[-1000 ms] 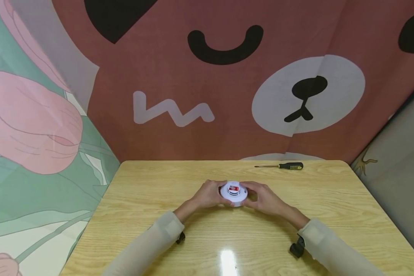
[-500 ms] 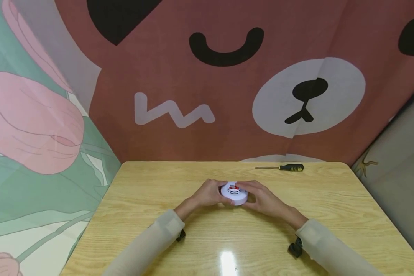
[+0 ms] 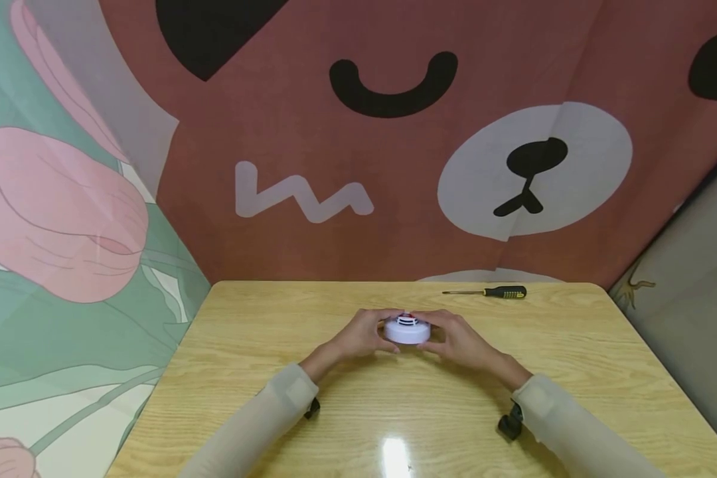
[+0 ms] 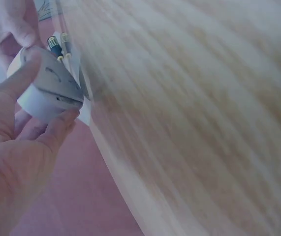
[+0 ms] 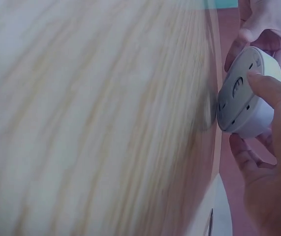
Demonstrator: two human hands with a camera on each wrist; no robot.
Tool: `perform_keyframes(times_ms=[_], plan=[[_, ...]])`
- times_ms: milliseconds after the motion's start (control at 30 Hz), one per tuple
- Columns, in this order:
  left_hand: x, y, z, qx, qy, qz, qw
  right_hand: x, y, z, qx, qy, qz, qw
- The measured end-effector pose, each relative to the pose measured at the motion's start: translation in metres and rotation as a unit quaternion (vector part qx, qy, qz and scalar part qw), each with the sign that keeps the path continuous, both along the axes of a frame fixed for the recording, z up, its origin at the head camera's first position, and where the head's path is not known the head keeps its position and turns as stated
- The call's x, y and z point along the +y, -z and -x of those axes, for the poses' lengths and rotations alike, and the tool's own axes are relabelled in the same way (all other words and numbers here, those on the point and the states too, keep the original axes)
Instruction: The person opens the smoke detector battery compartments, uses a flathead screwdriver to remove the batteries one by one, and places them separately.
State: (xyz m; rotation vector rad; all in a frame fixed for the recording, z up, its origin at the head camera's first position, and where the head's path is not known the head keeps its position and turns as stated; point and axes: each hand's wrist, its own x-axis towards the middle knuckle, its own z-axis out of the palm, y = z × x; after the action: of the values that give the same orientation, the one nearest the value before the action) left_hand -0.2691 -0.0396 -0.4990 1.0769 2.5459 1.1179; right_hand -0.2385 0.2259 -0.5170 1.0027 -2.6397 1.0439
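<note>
A round white device (image 3: 407,332) with dark slots and a bit of red on its raised top is held between both hands over the middle of the table. The left hand (image 3: 363,334) grips its left side, fingers on top and thumb at the lower edge. On the other side the right hand (image 3: 459,340) holds it the same way. Both wrist views show the flat underside of the device (image 4: 56,86), with small slots; in the right wrist view the far edge of the device (image 5: 248,93) tilts up off the wood.
A screwdriver (image 3: 504,292) with a black and yellow handle lies near the table's back edge, right of centre. Behind the wooden table (image 3: 263,305) hangs a reddish-brown printed cloth (image 3: 394,232). Patterned cloths also hang at the left and right sides.
The device has tipped so that its front rim faces the head camera and its top label is mostly out of sight. Both hands keep their grip, and the right fingers have shifted slightly over the top.
</note>
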Motion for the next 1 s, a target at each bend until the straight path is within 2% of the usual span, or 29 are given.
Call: perform_keyframes(times_ms=[167, 400, 533, 833, 1000], plan=[[0.000, 0.002, 0.001, 0.019, -0.003, -0.015, 0.9997, 0.000, 0.001, 0.003, -0.024, -0.004, 0.046, 0.9986], [-0.001, 0.004, 0.004, 0.001, -0.013, -0.068, 0.9976, -0.004, -0.002, 0.005, -0.076, 0.017, 0.090, 0.9929], [0.001, 0.005, 0.007, 0.004, -0.022, -0.095, 0.9953, -0.005, -0.002, 0.006, -0.103, 0.033, 0.106, 0.9884], [0.003, 0.004, 0.012, -0.006, -0.058, -0.130, 0.9898, -0.008, 0.000, 0.010, -0.108, 0.080, 0.122, 0.9834], [0.004, 0.003, 0.014, -0.018, -0.085, -0.136, 0.9869, -0.010, -0.003, 0.010, -0.146, 0.093, 0.139, 0.9750]])
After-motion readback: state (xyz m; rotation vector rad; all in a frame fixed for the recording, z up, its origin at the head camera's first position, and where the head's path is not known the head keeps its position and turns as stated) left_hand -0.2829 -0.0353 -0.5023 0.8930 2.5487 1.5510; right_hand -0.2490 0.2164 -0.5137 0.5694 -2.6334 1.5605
